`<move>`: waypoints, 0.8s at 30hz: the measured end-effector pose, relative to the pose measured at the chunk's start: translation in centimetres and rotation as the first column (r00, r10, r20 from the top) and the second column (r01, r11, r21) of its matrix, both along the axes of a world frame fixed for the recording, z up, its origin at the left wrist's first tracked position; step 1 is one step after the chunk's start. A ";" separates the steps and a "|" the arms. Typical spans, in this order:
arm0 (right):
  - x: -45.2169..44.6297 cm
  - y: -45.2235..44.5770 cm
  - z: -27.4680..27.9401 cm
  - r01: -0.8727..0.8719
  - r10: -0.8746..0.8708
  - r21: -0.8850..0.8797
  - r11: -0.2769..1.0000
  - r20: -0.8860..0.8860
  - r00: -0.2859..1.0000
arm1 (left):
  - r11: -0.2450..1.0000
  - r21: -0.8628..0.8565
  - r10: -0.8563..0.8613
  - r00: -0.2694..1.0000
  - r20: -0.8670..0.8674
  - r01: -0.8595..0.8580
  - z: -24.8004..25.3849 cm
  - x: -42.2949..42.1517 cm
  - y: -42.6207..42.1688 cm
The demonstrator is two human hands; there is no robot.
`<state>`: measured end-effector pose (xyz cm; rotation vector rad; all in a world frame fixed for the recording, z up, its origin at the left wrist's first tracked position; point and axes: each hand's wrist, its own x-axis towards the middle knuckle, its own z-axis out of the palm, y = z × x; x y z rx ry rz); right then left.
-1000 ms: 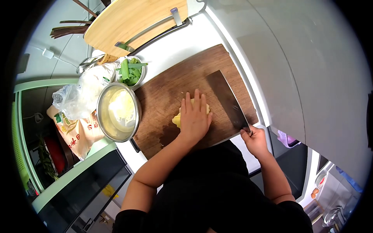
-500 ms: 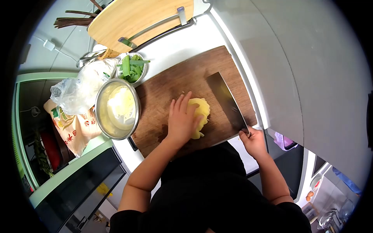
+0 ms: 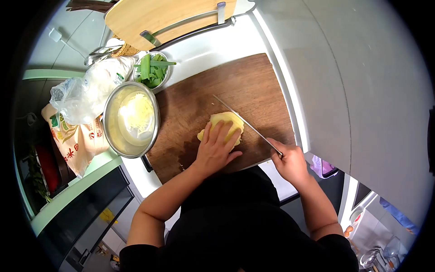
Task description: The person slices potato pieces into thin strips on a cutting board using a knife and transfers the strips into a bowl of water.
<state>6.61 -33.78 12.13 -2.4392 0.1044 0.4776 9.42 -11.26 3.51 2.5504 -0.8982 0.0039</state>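
My left hand (image 3: pixel 216 146) lies over a pile of pale yellow potato slices (image 3: pixel 229 119), fingers stretched out across them and thumb apart. The handle of a cleaver (image 3: pixel 248 123) is in the closed fingers of my right hand (image 3: pixel 290 162). Its blade stands on edge, seen nearly as a thin line, close along the right side of the slices. Both slices and blade are over a brown wooden cutting board (image 3: pixel 190 97). To the left, a steel bowl (image 3: pixel 155 113) contains pale yellow shreds (image 3: pixel 138 112) in liquid.
Behind the bowl is a small dish of cut green vegetable pieces (image 3: pixel 153 71). Plastic bags (image 3: pixel 97 86) and a printed sack (image 3: pixel 77 140) crowd the left side. A light wooden board (image 3: pixel 167 20) leans at the back. A grey wall surface (image 3: pixel 317 68) rises on the right.
The cleaver has swung left, from showing its flat side to standing on edge beside the slices. My left hand has shifted onto the slices, now more spread out to the left.
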 end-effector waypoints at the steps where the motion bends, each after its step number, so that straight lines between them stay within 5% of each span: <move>1: 0.4 0.1 -0.2 -0.044 0.045 -0.036 0.998 0.032 0.998 | 1.000 -0.012 -0.003 1.000 0.024 0.003 -0.3 0.2 0.0; 8: 1.8 0.9 -0.4 -0.196 0.209 -0.264 0.944 0.021 0.978 | 0.998 -0.058 0.034 0.999 0.023 -0.033 -0.7 0.2 -0.1; 14: 1.8 0.1 0.0 -0.135 0.129 -0.202 0.970 -0.043 0.991 | 0.997 -0.066 0.053 0.998 0.044 -0.050 -1.2 0.2 -0.2; 18: 1.8 0.2 -0.6 -0.155 0.171 -0.111 0.982 0.149 0.974 | 0.994 -0.091 0.069 0.997 0.022 -0.067 -1.3 0.4 -0.3; 24: 2.6 0.4 -1.1 -0.242 0.269 -0.242 0.940 0.081 0.960 | 0.992 -0.105 0.067 0.997 0.027 -0.064 -1.4 0.5 -0.3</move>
